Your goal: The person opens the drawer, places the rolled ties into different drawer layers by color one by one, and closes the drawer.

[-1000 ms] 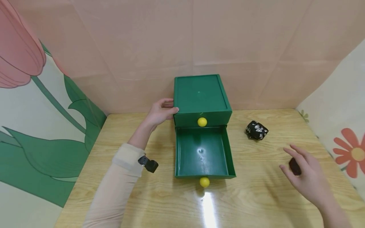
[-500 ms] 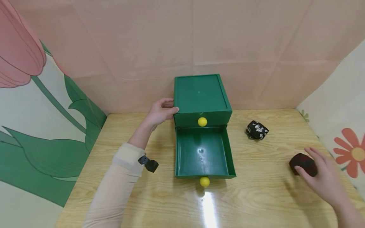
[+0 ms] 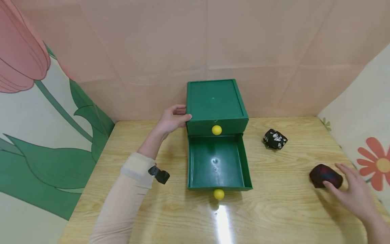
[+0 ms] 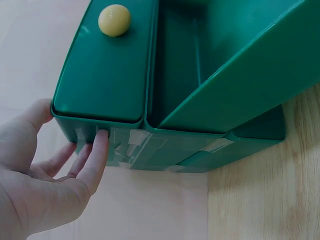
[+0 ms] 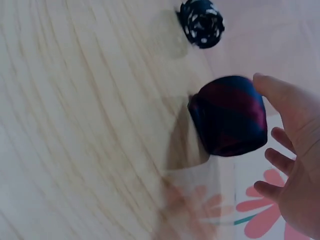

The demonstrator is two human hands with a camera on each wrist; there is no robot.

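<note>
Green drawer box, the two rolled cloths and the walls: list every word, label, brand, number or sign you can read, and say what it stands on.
None can be read.
Green drawer box: plain, no label.
Black roll: white specks, a pattern, not letters.
Dark red and blue roll: stripes only.
Walls: painted flowers, no words.

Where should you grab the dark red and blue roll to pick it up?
Grab the dark roll around its rounded middle, coming from the right where the right hand already is. It lies loose on the table, apart from the spotted roll, so thumb and fingers can probably wrap opposite sides.
</note>
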